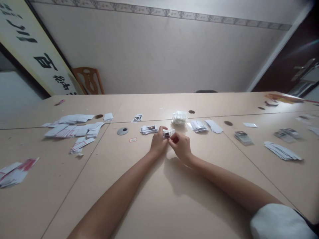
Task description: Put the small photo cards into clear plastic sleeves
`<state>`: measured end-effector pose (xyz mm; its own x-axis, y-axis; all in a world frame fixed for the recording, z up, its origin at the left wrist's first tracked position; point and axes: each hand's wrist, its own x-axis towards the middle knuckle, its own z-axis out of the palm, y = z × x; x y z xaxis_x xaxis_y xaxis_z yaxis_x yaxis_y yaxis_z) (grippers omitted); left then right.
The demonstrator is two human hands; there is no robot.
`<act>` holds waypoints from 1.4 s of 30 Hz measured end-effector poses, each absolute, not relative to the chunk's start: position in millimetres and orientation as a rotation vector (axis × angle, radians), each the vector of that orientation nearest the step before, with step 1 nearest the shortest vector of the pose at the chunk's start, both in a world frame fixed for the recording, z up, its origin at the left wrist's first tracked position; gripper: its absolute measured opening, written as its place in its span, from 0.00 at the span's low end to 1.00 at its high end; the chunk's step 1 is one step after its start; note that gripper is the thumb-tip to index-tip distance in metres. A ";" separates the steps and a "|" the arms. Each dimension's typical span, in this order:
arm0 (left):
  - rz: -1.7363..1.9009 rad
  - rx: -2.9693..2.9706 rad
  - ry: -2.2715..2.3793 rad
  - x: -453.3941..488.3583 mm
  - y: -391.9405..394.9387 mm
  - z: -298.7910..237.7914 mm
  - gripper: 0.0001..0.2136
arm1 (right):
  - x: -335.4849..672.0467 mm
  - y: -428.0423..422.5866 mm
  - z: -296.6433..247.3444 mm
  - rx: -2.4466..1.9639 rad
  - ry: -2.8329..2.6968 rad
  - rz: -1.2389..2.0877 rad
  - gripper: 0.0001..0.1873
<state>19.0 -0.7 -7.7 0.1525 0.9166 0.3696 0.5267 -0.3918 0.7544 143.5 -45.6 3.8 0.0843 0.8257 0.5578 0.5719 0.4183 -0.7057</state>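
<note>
Near the middle of the table my left hand (pixel 159 142) grips a small white card with a dark photo (pixel 167 134). My right hand (pixel 179 146) pinches the card's right lower edge between thumb and forefinger. Just left of my left hand lies a stack of photo cards (pixel 149 129). Beyond my hands sits a pile of clear plastic sleeves (pixel 179 117). To the right of it are a stack of white cards (pixel 198 125) and a fanned bunch of white slips (pixel 213 126). Whether the held card is inside a sleeve is too small to tell.
Large piles of white paper slips (pixel 72 130) cover the left side. A round grey cable cover (pixel 122 131) and a small red-framed label (pixel 133 140) lie left of my hands. Stacks of sleeved cards (pixel 243 138) and white strips (pixel 282 151) lie right. A wooden chair (pixel 89 80) stands behind.
</note>
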 end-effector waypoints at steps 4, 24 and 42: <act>1.116 2.022 1.398 20.1 -2.6 -6.9 0.17 | 143.7 -50.2 8.0 -1.268 -1.579 0.326 0.07; 0.992 2.253 1.492 22.5 -4.7 -7.1 0.18 | 143.2 -62.5 11.1 -1.236 -1.554 0.372 0.07; 1.096 2.143 1.364 21.2 -5.2 -4.9 0.18 | 144.2 -62.8 11.5 -1.236 -1.570 0.339 0.07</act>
<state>21.2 -5.2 -4.9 0.2280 0.8823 0.4118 0.5920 -0.4614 0.6608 144.2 -62.8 11.5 0.0951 0.8306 0.5487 0.5304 0.4242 -0.7340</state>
